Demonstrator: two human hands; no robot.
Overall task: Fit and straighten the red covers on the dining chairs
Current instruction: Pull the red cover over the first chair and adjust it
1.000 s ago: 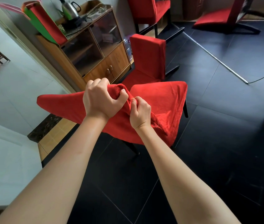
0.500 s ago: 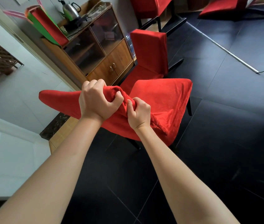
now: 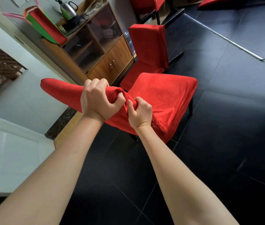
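A dining chair stands in front of me with a red cover [image 3: 164,93] over its seat and backrest. The covered backrest sticks out to the left. My left hand [image 3: 97,100] grips a bunched fold of the red cover where backrest and seat meet. Right beside it, my right hand [image 3: 139,113] grips the same bunch of cloth, fingers curled tight. The seat fabric shows light wrinkles. A black chair leg [image 3: 190,105] shows at the right under the seat.
A second red-covered chair [image 3: 148,46] stands just behind. A wooden cabinet [image 3: 102,51] with glass doors, a kettle [image 3: 67,8] and a red-green folder [image 3: 45,25] lines the wall at left. More red chairs are at the top. The floor is black tile.
Both hands keep their grip on the bunched cover. The view has tilted and shifted slightly, and the hands have twisted the fold a little tighter.
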